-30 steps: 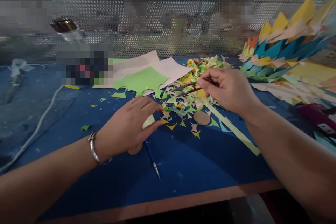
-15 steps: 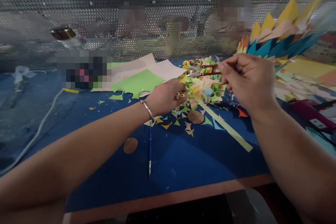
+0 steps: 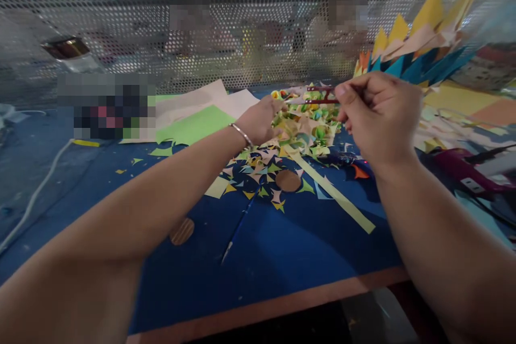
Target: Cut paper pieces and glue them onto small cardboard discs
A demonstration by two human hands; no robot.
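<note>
My right hand (image 3: 379,118) is closed around the end of red-handled tweezers (image 3: 322,101); their silver tips point left over the paper pile. The two arms of the tweezers stand apart. My left hand (image 3: 260,121), with a bangle at the wrist, reaches over the left side of the heap of paper curls and scraps (image 3: 310,129). Its fingers look apart, with the fingertips close to the tweezer tips; whether they touch is unclear. A blue brush (image 3: 242,223) lies below the left forearm, near a brown cardboard disc (image 3: 288,180) and a pale yellow-green paper strip (image 3: 334,193).
Green paper (image 3: 197,124) and pale sheets lie at the back left. A folded paper piece with yellow and blue points (image 3: 423,37) stands at the back right. A purple power strip (image 3: 455,169) sits on the right. Perforated metal mesh (image 3: 242,54) rises behind the table, with people beyond.
My left hand has moved up and forward toward the tweezer tips. The brush has swung from upright to slanted. The view has shifted slightly right; my right hand still holds the tweezers.
</note>
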